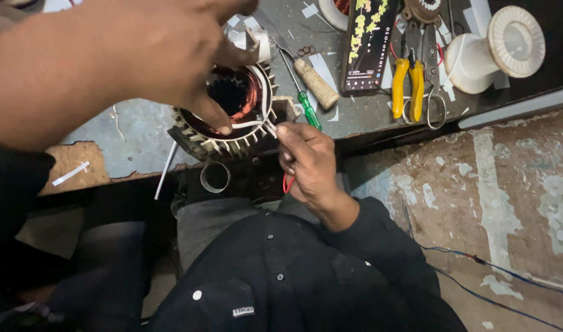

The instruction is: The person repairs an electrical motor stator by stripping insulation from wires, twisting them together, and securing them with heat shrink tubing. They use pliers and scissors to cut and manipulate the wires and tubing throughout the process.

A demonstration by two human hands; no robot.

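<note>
Reaching in from the upper left, the person's left hand spreads over a round motor core that sits at the near edge of a grey workbench. Its fingers are curled and its thumb presses a white sleeve against the core's toothed rim; copper windings show inside the ring. A white strip lies on a torn patch of the bench to the far left, and another thin white strip hangs over the edge just left of the core. A small clear ring rests just below the core. To the right of the core, the right hand pinches the end of the white sleeve between thumb and forefinger, fingers closed tight, with a red wire looping under the palm. Behind it lie a screwdriver with a green handle and a wooden handle. Further right sit a phone with a lit screen, yellow-handled pliers, scissors, and a white spool on its side. Bare, worn floor fills the lower right.
</note>
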